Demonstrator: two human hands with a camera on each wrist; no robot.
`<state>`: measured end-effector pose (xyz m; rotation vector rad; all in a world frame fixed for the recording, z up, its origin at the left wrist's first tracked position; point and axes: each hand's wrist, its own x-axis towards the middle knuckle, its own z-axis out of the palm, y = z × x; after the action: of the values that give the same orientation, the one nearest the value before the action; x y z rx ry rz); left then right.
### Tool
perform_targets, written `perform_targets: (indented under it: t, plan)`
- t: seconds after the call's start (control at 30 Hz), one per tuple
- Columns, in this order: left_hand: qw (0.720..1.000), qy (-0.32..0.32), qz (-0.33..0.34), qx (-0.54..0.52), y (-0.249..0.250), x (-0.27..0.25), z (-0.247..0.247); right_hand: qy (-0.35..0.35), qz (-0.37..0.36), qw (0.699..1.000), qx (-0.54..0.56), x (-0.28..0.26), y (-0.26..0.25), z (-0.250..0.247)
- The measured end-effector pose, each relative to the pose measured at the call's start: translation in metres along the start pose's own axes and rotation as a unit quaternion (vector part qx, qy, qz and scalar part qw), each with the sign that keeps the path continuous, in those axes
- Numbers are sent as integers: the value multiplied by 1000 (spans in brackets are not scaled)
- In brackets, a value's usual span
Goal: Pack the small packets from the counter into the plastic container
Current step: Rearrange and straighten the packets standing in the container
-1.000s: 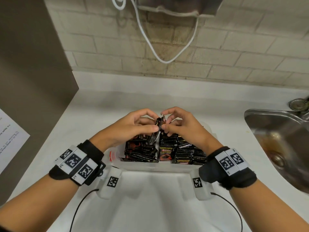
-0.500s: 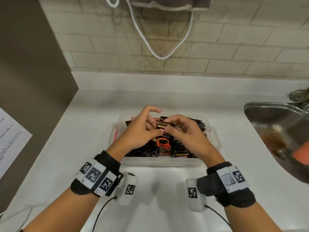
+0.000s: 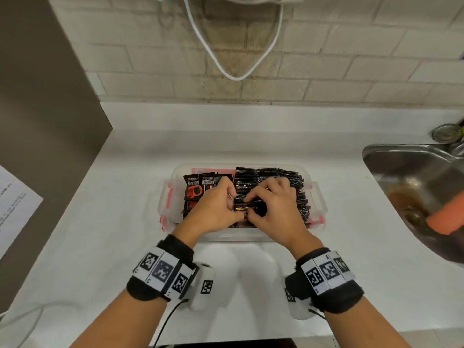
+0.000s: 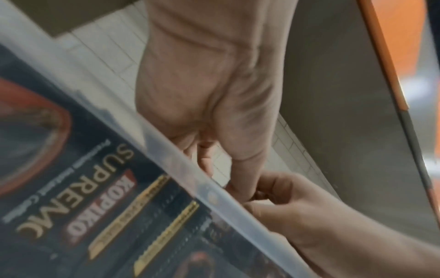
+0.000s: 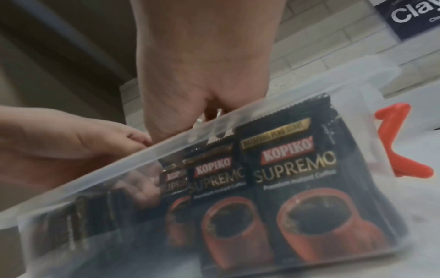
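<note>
1. Clear plastic container (image 3: 241,236) at mid bench (image 3: 125,222), near the front edge, with red latches on both short sides; near wall half hidden behind both wrists.
2. Packed with small black packets (image 3: 271,175) marked "KOPIKO SUPREMO", upright in rows; right row dense and edge-on, left part looser, with a few packets showing backs and barcodes.
3. Left hand (image 3: 213,209) inside the container, left of centre, fingers curled down among the packets; left grip pinching a black-and-gold packet (image 3: 242,208) together with the other hand.
4. Right hand (image 3: 271,204) just beside it, touching it, right grip curled over the same packet; exact finger contact hidden under the knuckles.
5. From the left wrist, only the palm (image 4: 202,84) and thumb clear; fingertips cut off by the container rim, packet print blurred.
6. From the right wrist, fingers lost behind the rim too; packet fronts with red cups readable through the wall (image 5: 285,188).
7. Steel sink (image 3: 401,159) at far right, cut off by the frame edge, holding a blurred orange object (image 3: 444,219) hard to identify.
8. White cable (image 3: 236,76) looping on the brick wall; its upper ends out of frame.
</note>
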<state>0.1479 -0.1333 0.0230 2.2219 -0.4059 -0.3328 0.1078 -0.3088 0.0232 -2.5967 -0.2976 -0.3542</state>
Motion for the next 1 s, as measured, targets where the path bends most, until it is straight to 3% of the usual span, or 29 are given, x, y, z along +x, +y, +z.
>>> perform_targets:
  t: [0.13,0.23,0.4,0.57,0.6,0.67,0.73,0.77,0.87,0.93,1.0]
  plan:
    - [997,42,-43,-38,0,6,-10,15,-25,1000,-9,-3,-1,1]
    - [976,97,-102,-166,3,12,-8,-30,-56,996,-62,-3,1,5]
    - [917,25,-165,-362,22,12,9,-188,-63,967,-160,6,6,10]
    - [892,-31,-193,-407,26,11,12,-266,-23,940,-210,14,10,12]
    - [901,-35,-184,-391,25,10,7,-270,-19,939,-211,15,10,12]
    - [946,-35,-142,-288,21,9,-12,-265,-14,942,-206,16,10,13]
    - [991,-27,-83,-101,15,13,-35,-240,-15,952,-191,16,9,14]
    - [998,-26,-60,9,11,16,-47,-224,-14,957,-183,15,9,14]
    - [967,-83,-36,238,-1,28,-73,-195,-7,965,-175,13,10,15]
    - [937,-125,-26,324,-8,32,-78,-186,-3,968,-169,13,10,16]
    - [914,-121,-7,388,-13,34,-77,-181,1,970,-163,13,11,17]
